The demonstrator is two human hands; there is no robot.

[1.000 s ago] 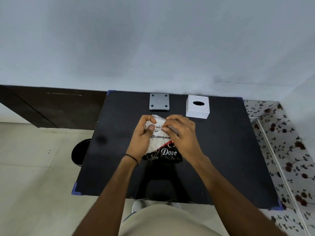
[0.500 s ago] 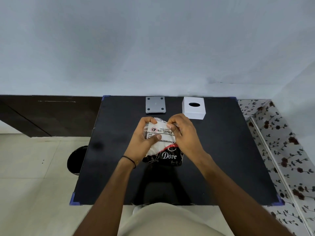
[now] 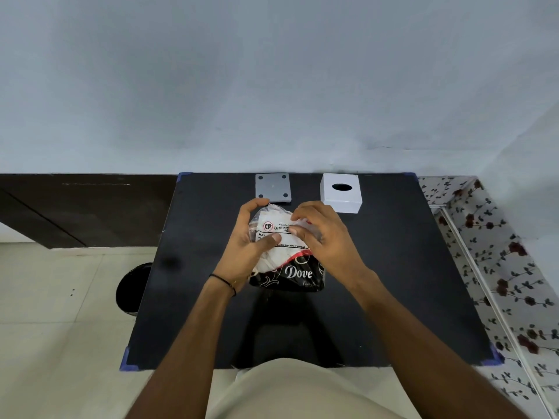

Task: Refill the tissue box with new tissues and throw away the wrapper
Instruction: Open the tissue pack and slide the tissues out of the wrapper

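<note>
1. Since half a second ago, the left hand [image 3: 246, 249] has opened its fingers a little along the far edge of the tissue pack [image 3: 284, 255], and the right hand [image 3: 323, 237] has shifted its fingertips onto the clear film at the pack's upper right corner.
2. Both hands hold the tissue pack above the middle of the black tabletop [image 3: 408, 267]; whether the pack's lower edge touches the surface cannot be told.
3. Left hand: cupped around the pack's left side, thumb pressed on the printed label, fingers curled over the far edge.
4. Right hand: fingers bent, pinching a bit of the transparent wrapper near the label's right end.
5. White tissues show through the wrapper; its lower part is black with the word "Dove" in white.
6. A white tissue box [image 3: 341, 193] with an oval slot on top stands at the far edge of the tabletop, beyond and to the right of the hands, apart from them.
7. A grey square plate [image 3: 272, 188] with four dark dots lies flat to the left of the box, just beyond the left fingertips.
8. A dark round bin [image 3: 130, 288] stands on the tiled floor, partly hidden under the tabletop's left edge.
9. A thin black band [image 3: 223, 281] circles the left wrist.
</note>
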